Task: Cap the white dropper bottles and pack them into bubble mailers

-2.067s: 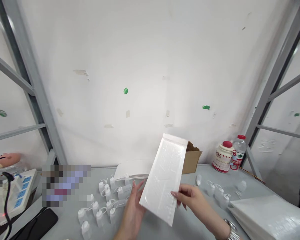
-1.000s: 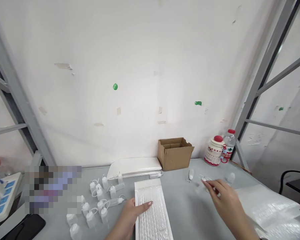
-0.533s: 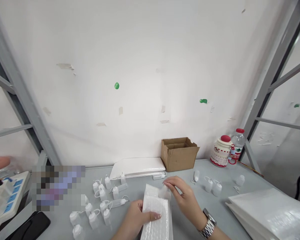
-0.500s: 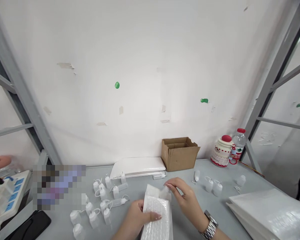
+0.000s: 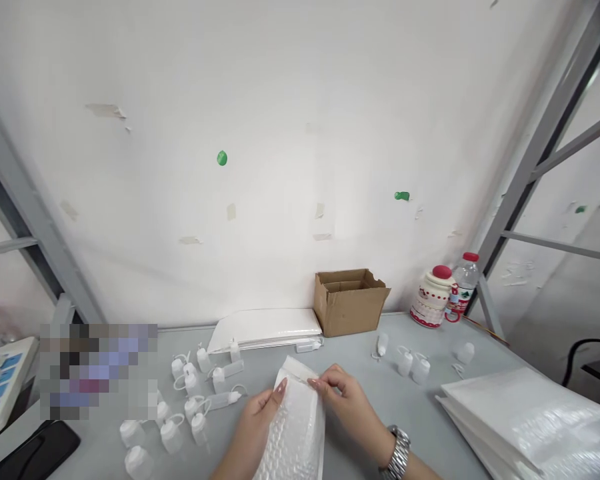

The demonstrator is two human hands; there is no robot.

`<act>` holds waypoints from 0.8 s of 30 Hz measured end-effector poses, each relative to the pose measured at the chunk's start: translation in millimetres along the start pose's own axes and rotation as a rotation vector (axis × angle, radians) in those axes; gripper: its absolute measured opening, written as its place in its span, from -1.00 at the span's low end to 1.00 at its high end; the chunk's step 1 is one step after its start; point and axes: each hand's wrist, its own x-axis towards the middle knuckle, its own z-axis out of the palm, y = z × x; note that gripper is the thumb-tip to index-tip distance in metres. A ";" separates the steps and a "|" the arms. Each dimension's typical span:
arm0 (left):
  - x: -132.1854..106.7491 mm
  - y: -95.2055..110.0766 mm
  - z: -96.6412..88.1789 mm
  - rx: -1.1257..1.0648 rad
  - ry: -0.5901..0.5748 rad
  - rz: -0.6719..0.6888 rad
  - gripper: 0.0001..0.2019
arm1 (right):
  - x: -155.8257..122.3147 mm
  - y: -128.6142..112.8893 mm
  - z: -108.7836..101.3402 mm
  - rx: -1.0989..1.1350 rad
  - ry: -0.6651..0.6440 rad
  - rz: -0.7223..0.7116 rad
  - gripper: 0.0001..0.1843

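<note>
A white bubble mailer [image 5: 295, 427] stands tilted between my hands at the front middle of the table, its flap end pointing away from me. My left hand [image 5: 255, 420] grips its left edge, thumb on the front face near the flap. At the upper right corner, the fingers of my right hand [image 5: 347, 403] pinch the mailer's edge by the flap. What is inside the mailer cannot be seen. Left of it stand several small translucent squeeze bottles [image 5: 171, 437] with tethered caps, and one bottle [image 5: 223, 400] lies on its side.
A stack of flat white mailers [image 5: 265, 327] lies by the wall beside an open cardboard box [image 5: 353, 310]. More small bottles [image 5: 420, 369] are on the right, near large white mailers [image 5: 525, 407]. A jar [image 5: 430, 300], drink bottle [image 5: 464, 280] and black phone [image 5: 45, 450] are at the sides.
My right hand has moved down from a translucent item at the mailer's mouth to the corner by the flap. My left thumb has shifted up the mailer. The view has turned slightly right.
</note>
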 end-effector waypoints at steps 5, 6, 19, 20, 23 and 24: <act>-0.6 1.8 -2.3 -0.010 0.017 -0.056 -0.48 | 10.6 -3.3 -19.9 -0.152 -0.034 -0.196 -0.62; -0.5 2.9 -3.2 -0.011 0.026 -0.079 -0.49 | 15.5 -0.3 -30.7 -0.236 0.062 -0.227 -0.64; 2.4 1.6 -4.2 -0.031 0.054 -0.143 -0.49 | 1.5 14.9 -136.3 -1.403 0.503 0.165 -0.77; 2.3 2.4 -4.6 -0.026 0.055 -0.142 -0.49 | 0.7 14.8 -136.1 -1.411 0.489 0.174 -0.77; 1.6 4.7 -6.3 -0.014 0.052 -0.146 -0.49 | 1.8 19.4 -136.9 -1.401 0.449 0.180 -0.76; 1.4 5.1 -6.8 -0.009 0.047 -0.150 -0.48 | 3.1 21.8 -137.5 -1.389 0.444 0.177 -0.76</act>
